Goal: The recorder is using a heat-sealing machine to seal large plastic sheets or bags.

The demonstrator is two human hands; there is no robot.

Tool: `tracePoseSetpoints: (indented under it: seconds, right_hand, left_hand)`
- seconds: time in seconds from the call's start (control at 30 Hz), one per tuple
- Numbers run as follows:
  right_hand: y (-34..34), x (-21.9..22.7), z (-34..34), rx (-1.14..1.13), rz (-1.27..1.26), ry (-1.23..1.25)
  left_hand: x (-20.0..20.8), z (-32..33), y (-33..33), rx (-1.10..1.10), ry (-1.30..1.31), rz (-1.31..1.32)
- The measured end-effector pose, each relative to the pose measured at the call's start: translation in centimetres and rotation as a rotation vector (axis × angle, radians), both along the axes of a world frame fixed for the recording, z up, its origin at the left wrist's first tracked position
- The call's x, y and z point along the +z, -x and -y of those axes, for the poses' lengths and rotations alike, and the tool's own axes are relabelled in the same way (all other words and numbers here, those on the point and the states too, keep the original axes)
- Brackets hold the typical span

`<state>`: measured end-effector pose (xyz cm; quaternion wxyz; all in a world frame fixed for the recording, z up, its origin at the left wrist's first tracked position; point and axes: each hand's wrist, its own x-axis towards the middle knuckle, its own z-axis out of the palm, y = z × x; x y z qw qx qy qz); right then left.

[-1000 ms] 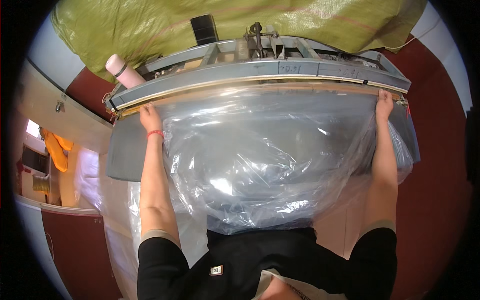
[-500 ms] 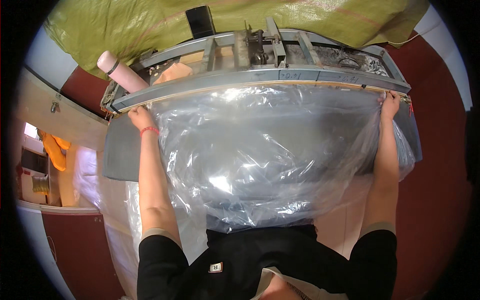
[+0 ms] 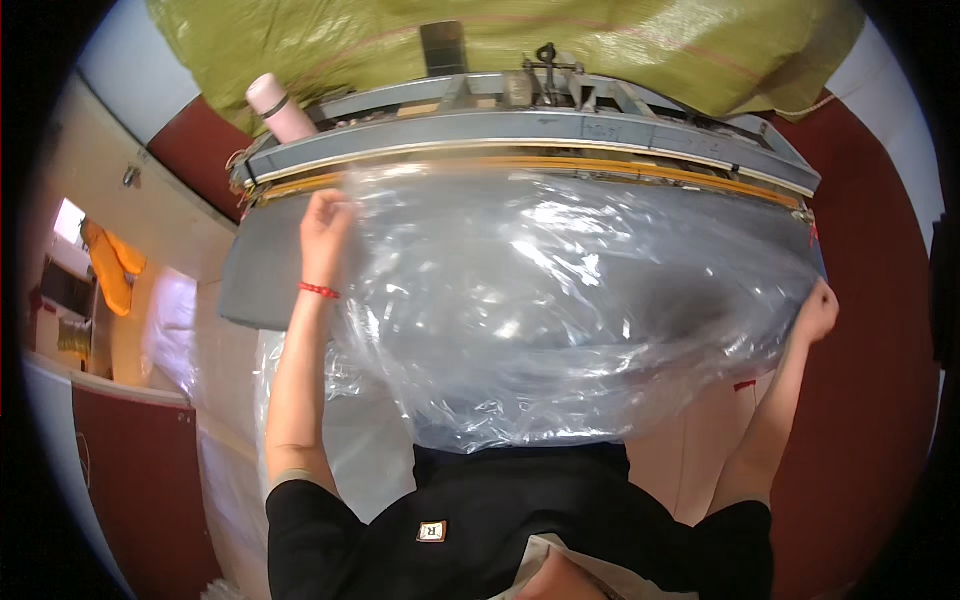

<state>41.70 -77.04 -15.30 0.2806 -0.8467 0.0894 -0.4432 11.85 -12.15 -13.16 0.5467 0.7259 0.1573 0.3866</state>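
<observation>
A large sheet of transparent plastic film [image 3: 480, 290] spreads over a grey padded surface [image 3: 265, 265] in front of me. My left hand [image 3: 325, 235] pinches the film near its upper left corner, fingers closed. On the right, my right hand [image 3: 818, 312] grips the film's right edge, beyond the end of the grey surface. Behind the film's far edge runs a long grey metal bar [image 3: 440, 131], raised above orange-yellow strips [image 3: 560, 163]. The film's far edge lies close to these strips. Its near edge hangs against my black shirt.
A pink bottle [image 3: 280, 108] leans at the machine's left end. A dark phone [image 3: 442, 48] rests against a yellow-green woven sheet [image 3: 600, 45]. A black metal clamp-like part [image 3: 548, 75] stands behind the bar. Left is an open cabinet [image 3: 120, 340] with orange items inside.
The metal bar has lifted off the strips, leaving a gap. My right hand has moved outward and toward me with the film's edge; my left hand has shifted right.
</observation>
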Motion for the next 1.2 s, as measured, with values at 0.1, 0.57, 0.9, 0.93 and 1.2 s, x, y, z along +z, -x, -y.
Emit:
tracePoseSetpoints:
  seconds: [0.1,0.57,0.9,0.93,1.2]
  right_hand:
    - [2.2,2.8,-2.5,-0.038,0.179,0.141]
    - [20.1,10.6,-41.1,1.989,-0.679,-0.14]
    - [2.4,11.1,-20.8,0.895,-0.148,-0.423]
    - [0.3,10.4,-16.8,0.753,-0.101,-0.29]
    - [-8.1,0.8,0.7,0.601,-0.194,-0.217]
  left_hand:
    - [2.7,5.3,0.5,-0.099,0.034,0.031]
    - [5.3,13.8,4.6,-0.222,-0.209,0.064]
    - [-9.8,8.9,17.0,-0.966,-0.32,-0.881]
    - [-10.9,6.9,18.9,-0.882,-0.285,-0.972]
    - [0.2,-14.7,26.6,0.084,-0.808,-1.344]
